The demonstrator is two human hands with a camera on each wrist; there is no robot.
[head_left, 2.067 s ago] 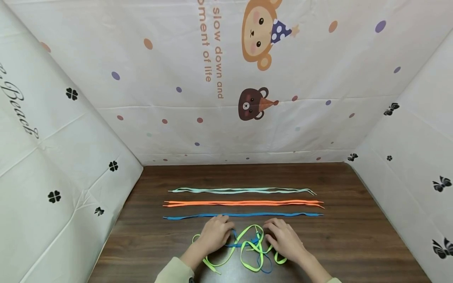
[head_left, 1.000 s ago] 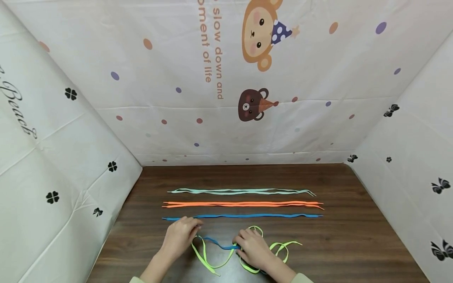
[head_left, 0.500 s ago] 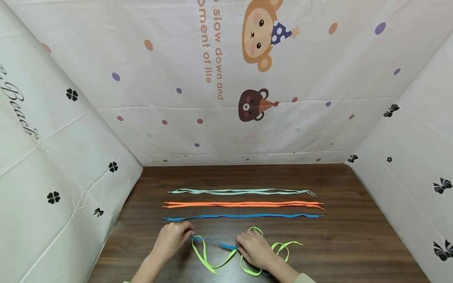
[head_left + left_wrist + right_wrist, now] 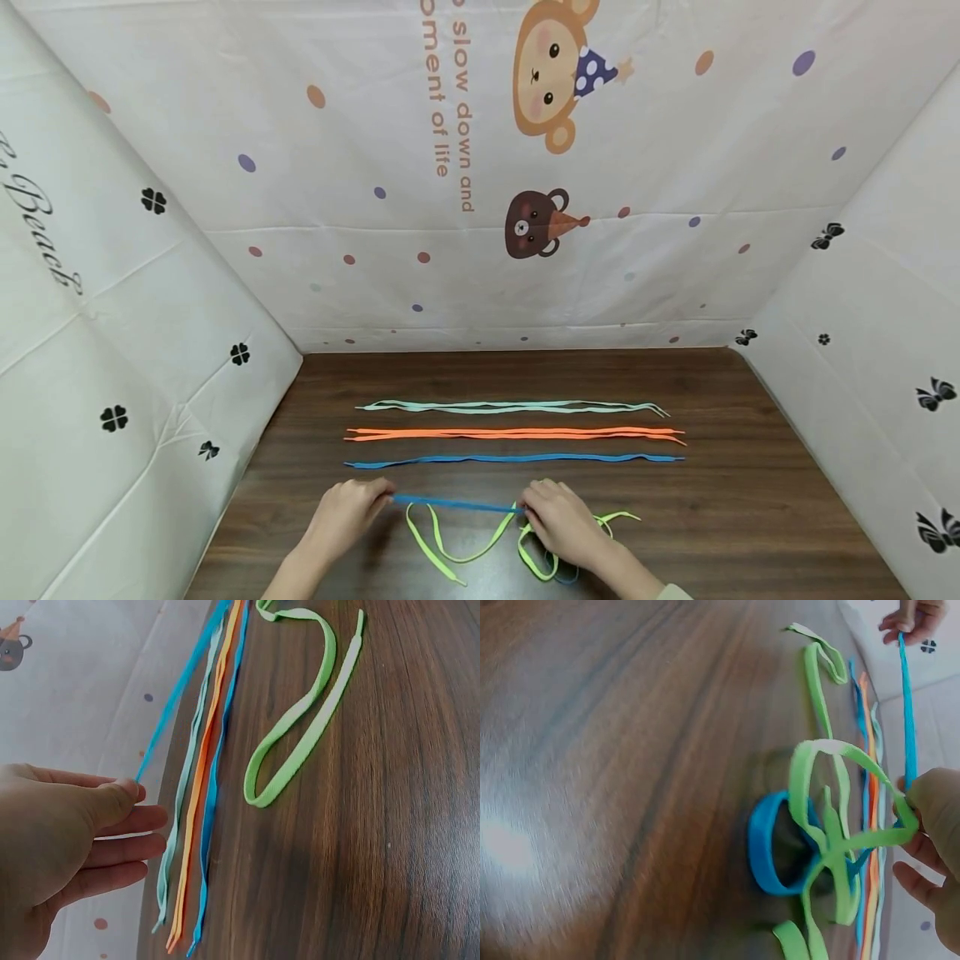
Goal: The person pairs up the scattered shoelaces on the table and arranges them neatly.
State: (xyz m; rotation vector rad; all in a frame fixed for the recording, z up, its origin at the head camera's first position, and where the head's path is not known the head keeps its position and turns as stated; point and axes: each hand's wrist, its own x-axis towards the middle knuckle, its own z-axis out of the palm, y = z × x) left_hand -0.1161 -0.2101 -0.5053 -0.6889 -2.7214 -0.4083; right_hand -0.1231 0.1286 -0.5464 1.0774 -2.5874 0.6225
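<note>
A blue shoelace (image 4: pixel 457 504) is stretched taut between my two hands. My left hand (image 4: pixel 347 515) pinches its end between thumb and forefinger, clear in the left wrist view, where the lace (image 4: pixel 171 701) runs up and away. My right hand (image 4: pixel 564 523) pinches the same lace farther along. A green shoelace (image 4: pixel 480 554) lies loosely tangled below, with a loop (image 4: pixel 802 769) of it rising by the right fingers. More of the blue lace (image 4: pixel 761 844) curls through the green tangle in the right wrist view. My right palm hides part of the tangle in the head view.
Behind the hands, a straight blue shoelace (image 4: pixel 517 457), a pair of orange shoelaces (image 4: pixel 517 432) and mint shoelaces (image 4: pixel 517 407) lie in parallel rows on the brown wooden table (image 4: pixel 750 500). Printed white cloth (image 4: pixel 645 292) walls in the back and sides.
My left hand has moved left, drawing out the blue shoelace. My right hand went left to grip it, then shifted slightly right and up, pulling it straight and lifting some green lace.
</note>
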